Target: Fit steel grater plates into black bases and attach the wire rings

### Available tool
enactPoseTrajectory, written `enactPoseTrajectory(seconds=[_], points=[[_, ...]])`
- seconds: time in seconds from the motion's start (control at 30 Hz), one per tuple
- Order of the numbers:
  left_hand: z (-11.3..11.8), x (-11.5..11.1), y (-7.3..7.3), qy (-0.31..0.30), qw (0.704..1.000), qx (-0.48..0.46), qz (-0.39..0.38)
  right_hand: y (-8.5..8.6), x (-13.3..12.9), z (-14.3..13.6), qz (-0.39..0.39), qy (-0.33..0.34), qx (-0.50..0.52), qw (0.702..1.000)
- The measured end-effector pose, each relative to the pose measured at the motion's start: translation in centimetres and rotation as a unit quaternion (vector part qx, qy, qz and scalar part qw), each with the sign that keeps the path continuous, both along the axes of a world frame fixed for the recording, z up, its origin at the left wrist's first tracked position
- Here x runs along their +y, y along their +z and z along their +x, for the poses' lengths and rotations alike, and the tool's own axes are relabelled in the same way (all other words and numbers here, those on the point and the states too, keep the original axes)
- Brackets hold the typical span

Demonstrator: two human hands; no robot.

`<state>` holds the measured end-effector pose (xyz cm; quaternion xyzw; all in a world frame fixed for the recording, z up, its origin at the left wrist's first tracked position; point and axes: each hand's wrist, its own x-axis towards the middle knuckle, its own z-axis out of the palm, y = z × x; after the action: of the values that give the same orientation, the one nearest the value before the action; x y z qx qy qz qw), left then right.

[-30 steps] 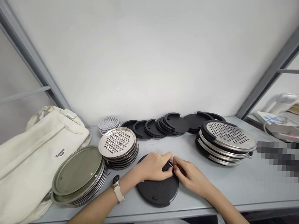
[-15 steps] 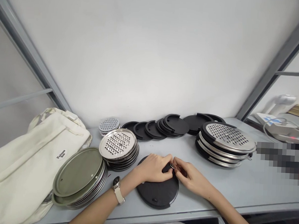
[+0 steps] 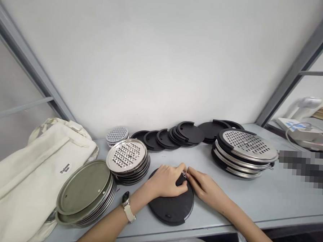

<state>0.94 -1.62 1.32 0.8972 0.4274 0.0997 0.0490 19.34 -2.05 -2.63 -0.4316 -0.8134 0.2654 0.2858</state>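
A round black disc point(image 3: 173, 212) lies on the grey table near the front edge. Across its upper part rests my left hand point(image 3: 167, 181), a watch on the wrist, with thumb and forefinger closed around a small dark piece at the disc's far edge. A small shiny metal ring point(image 3: 184, 175) shows between the two hands. From the right, my right hand point(image 3: 205, 185) reaches the ring with its fingers pinched together at it. The fingers partly hide how ring and disc are joined.
Olive plates point(image 3: 83, 189), a stack of grater discs point(image 3: 126, 156) and a cream bag point(image 3: 37, 168) are at left. Black discs point(image 3: 190, 132) line the wall. Steel graters in black holders point(image 3: 248, 144) stand right. A grey frame point(image 3: 294, 75) rises behind.
The fingers of my right hand have shifted slightly upward and closed further around the ring. My left hand stays on the disc. The view has moved a little.
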Motion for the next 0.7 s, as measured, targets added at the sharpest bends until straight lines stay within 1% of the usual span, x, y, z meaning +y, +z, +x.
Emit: enactPoseTrajectory(seconds=[0.27, 0.53, 0.7], points=[[-0.02, 0.14, -0.32, -0.024, 0.999, 0.005, 0.025, -0.16, 0.06, -0.04, 0.019, -0.004, -0.050, 0.999], [-0.09, 0.22, -0.64, -0.011, 1.000, -0.003, 0.025, -0.01, 0.09, -0.32, 0.013, -0.005, -0.058, 0.998], [-0.12, 0.55, -1.02, -0.021, 0.999, -0.014, 0.024, 0.03, -0.17, -0.05, 0.017, -0.012, -0.070, 0.997]])
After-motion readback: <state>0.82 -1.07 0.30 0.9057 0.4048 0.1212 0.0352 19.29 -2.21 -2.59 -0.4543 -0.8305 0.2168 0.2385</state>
